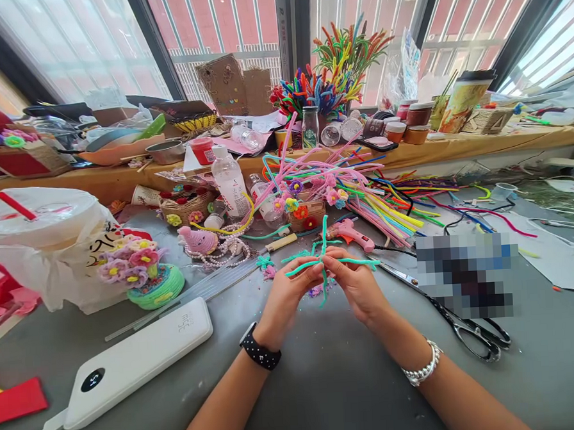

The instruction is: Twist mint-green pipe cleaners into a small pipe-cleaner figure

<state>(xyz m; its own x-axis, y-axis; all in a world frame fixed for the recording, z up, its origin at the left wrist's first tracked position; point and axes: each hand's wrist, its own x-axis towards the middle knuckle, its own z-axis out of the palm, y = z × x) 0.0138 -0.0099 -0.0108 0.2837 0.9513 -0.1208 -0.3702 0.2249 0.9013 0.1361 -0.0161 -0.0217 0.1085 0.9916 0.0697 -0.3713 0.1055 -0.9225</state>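
Note:
Both my hands meet over the middle of the table, pinching mint-green pipe cleaners (323, 232) that cross in a star-like shape with arms pointing up, down and to both sides. My left hand (291, 290) is closed on the left side near the crossing. On the right, my right hand (357, 287) is closed close to the same crossing, the fingertips of both hands almost touching. Just left of my fingers lie small teal and pink pipe-cleaner pieces (266, 265). Behind the hands rests a pink glue gun (350, 233). Purple bits beneath the hands are partly hidden.
Large scissors (446, 309) lie right of my right arm. A white power bank (141, 364) with a cable is at the left, near a pipe-cleaner flower pot (156, 286) and a bagged drink cup (48, 247). Loose pipe cleaners (388, 216) and bottles (230, 182) crowd the back.

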